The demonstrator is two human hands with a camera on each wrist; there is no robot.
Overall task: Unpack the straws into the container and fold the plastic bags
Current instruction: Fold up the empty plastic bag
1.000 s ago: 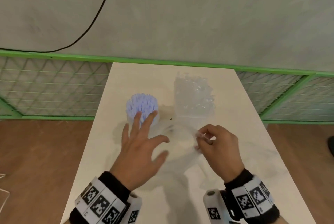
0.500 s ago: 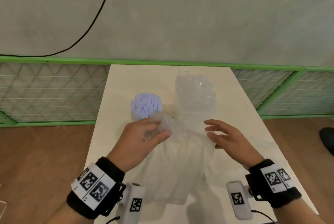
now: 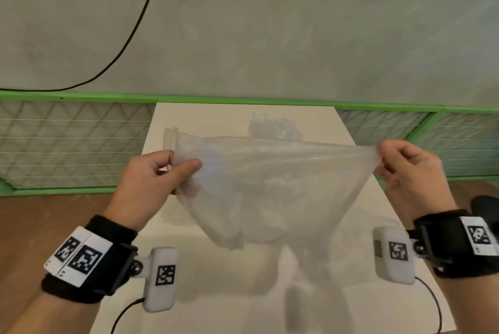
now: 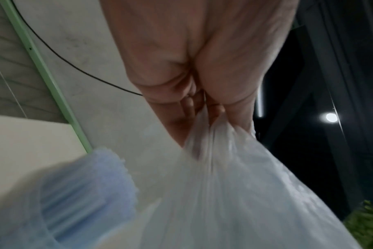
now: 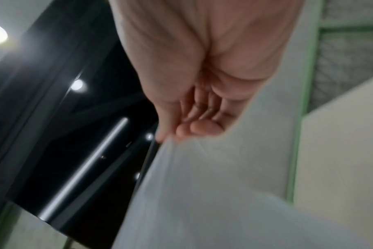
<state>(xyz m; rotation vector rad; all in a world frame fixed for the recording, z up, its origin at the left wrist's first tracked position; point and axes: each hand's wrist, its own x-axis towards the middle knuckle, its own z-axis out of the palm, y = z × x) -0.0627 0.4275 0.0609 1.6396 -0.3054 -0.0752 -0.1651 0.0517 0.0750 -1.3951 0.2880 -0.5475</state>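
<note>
A clear empty plastic bag hangs stretched in the air above the white table. My left hand pinches its left top corner and my right hand pinches its right top corner. The left wrist view shows the bag bunched under my fingers, with the container of pale blue straws blurred below. In the right wrist view the bag runs taut from my fingertips. From the head view the straw container is hidden behind the bag.
A crumpled heap of clear plastic lies at the far middle of the table, partly behind the held bag. A green-framed mesh fence runs behind and beside the table. A black cable hangs on the grey wall.
Both hands have lifted the bag off the table and pulled apart, spreading it wide in the air. The right hand, open half a second ago, now pinches a corner.
</note>
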